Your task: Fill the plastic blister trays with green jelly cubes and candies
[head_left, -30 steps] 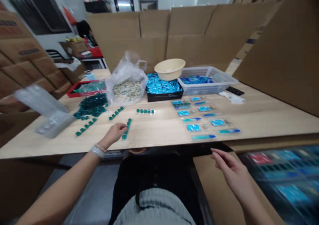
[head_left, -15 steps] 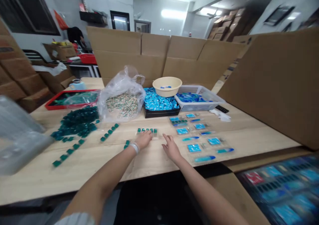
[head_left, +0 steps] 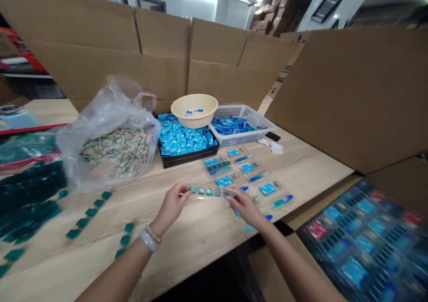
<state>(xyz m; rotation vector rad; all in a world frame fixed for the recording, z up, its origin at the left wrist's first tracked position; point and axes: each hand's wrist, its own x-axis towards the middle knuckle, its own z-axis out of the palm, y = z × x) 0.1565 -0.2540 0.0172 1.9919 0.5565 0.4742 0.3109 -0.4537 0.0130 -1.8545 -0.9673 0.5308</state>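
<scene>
My left hand (head_left: 172,204) and my right hand (head_left: 245,207) pinch the two ends of a clear plastic blister strip (head_left: 209,192), held just above the wooden table (head_left: 197,235). Several small teal-green cubes sit in a row in the strip. Rows of loose green cubes (head_left: 88,213) lie left of my left wrist, beside a heap of dark green pieces (head_left: 28,199). Open blister packs with blue items (head_left: 247,177) lie just beyond and right of my right hand. Motion blur softens the cubes at the lower left.
A plastic bag of beige-green packets (head_left: 113,152), a black tray of blue sachets (head_left: 187,143), a beige basin (head_left: 194,110) and a white basket (head_left: 240,126) stand at the table's back. Cardboard sheets (head_left: 347,97) wall the far and right sides. A carton of blue packaged goods (head_left: 361,244) sits lower right.
My hands have come together and lifted the clear strip of green cubes off the table. The view has swung to the right and tilted, moving the table items left.
</scene>
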